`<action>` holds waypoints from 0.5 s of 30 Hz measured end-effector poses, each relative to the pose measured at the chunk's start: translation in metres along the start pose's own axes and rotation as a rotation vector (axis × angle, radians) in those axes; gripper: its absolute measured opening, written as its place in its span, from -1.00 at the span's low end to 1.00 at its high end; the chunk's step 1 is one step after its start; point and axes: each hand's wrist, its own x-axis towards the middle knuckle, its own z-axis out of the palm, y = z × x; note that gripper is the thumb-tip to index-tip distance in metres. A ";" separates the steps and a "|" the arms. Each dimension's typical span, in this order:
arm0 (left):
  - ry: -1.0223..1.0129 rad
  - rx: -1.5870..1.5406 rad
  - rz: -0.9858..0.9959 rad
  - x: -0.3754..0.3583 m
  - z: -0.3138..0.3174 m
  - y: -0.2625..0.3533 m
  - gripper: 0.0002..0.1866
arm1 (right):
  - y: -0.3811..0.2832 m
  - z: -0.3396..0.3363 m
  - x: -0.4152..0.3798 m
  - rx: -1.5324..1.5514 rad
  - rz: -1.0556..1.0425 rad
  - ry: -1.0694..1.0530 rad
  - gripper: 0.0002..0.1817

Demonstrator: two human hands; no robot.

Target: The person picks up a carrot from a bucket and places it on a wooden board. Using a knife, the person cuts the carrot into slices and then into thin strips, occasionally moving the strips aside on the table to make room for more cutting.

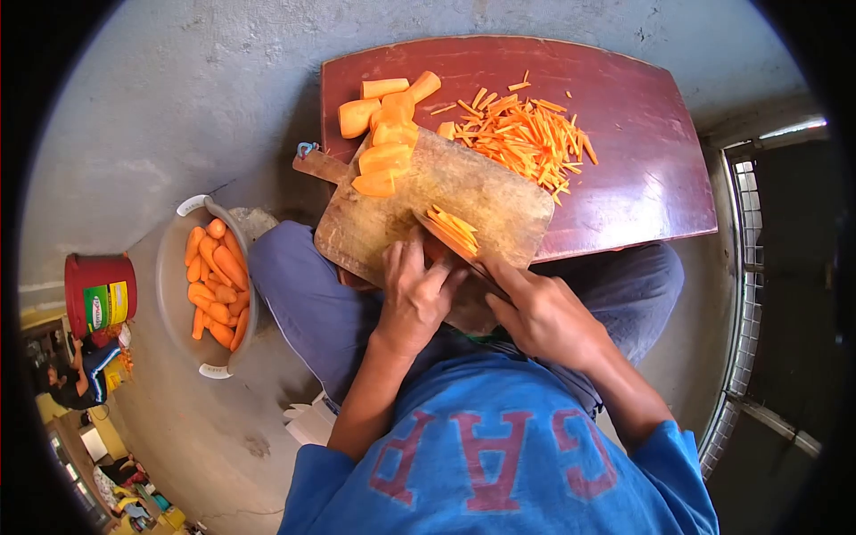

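Observation:
On a worn wooden cutting board [357, 223], my right hand [548, 316] is wrapped round the handle of a knife [450, 239], its blade angled to the upper left. Fresh carrot sticks [453, 227] lie against the far side of the blade. Bent fingers of my left hand [417, 290] press on a carrot piece beside the blade, mostly hidden by the fingers and knife. Carrot slices [385, 159] overlap at the board's left, with thick peeled chunks [358, 117] beyond them. A heap of carrot sticks [526, 138] rests on the red table behind the board.
The red table [642, 178] stands against a wall. A grey basin [169, 294] of whole peeled carrots [217, 285] is on the floor at left, near a red bucket [78, 294]. Another person [76, 379] is at the far left. A metal grille [744, 294] stands at right.

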 end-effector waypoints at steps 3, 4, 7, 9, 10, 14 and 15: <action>-0.022 0.001 -0.019 -0.001 -0.004 0.000 -0.57 | -0.003 -0.010 0.002 0.026 -0.004 -0.028 -0.42; -0.003 -0.005 -0.019 0.000 -0.002 0.001 -0.56 | -0.003 -0.015 -0.001 0.029 0.028 -0.058 -0.37; 0.035 -0.042 -0.008 0.001 0.002 0.000 -0.53 | -0.005 -0.014 -0.021 0.037 -0.037 0.033 -0.38; 0.016 -0.057 -0.007 0.002 -0.001 0.001 -0.51 | -0.004 -0.007 -0.010 0.015 0.018 -0.016 -0.38; -0.007 -0.053 -0.019 0.002 -0.003 0.002 -0.49 | -0.004 -0.005 -0.001 0.003 0.040 -0.038 -0.38; -0.048 -0.017 -0.004 -0.003 -0.002 0.002 -0.45 | -0.008 -0.013 0.000 -0.033 0.040 -0.073 -0.36; -0.032 -0.013 0.006 -0.001 -0.004 0.006 -0.46 | -0.011 -0.016 -0.007 -0.016 0.040 -0.053 -0.36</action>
